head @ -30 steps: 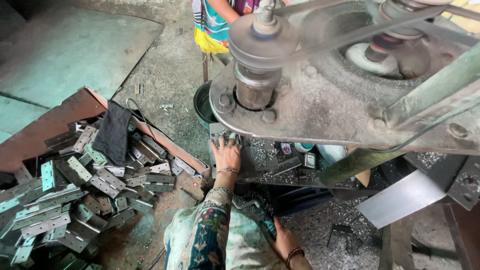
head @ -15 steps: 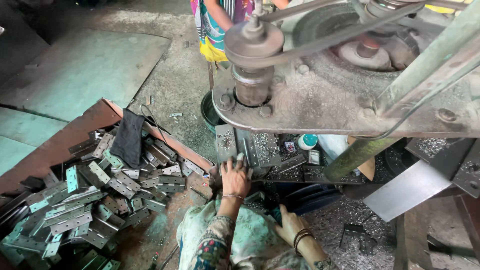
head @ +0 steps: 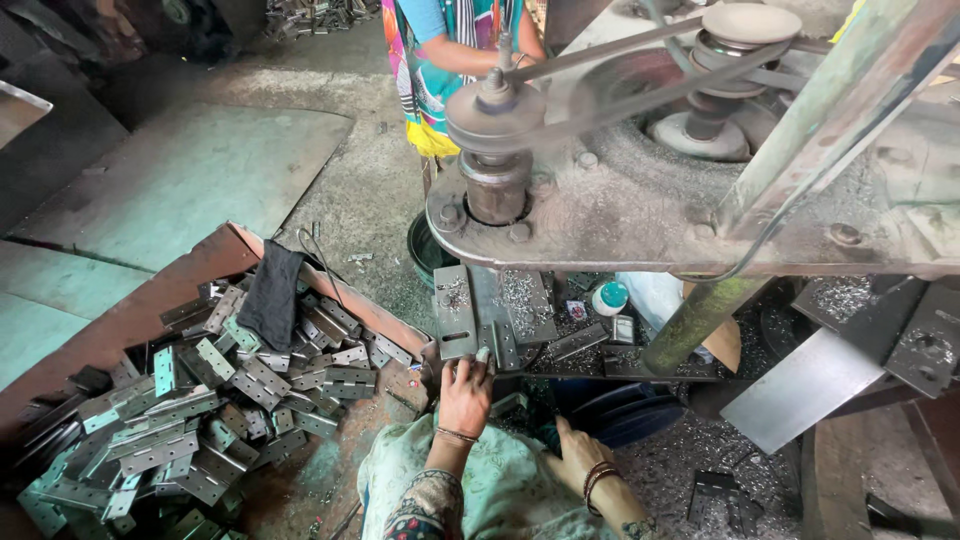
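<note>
- The left hand [head: 465, 393] has slid a little back from under the belt-driven machine [head: 640, 190]; its fingers lie spread, touching the near edge of the grey metal plate [head: 455, 312] on the machine's low work table.
- The right hand [head: 578, 458], near the knee below that table, has come forward and rests loosely apart, empty as far as I can tell.
- The pile of metal hinges [head: 200, 400] remains left of the machine, untouched.
- Another person [head: 440, 60] stands behind the machine.

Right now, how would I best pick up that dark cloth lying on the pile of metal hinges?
Pinch the dark cloth near its upper end from above, probably. It lies draped limp over the hinges, so a top pinch lifts it free without catching the metal edges underneath.
</note>
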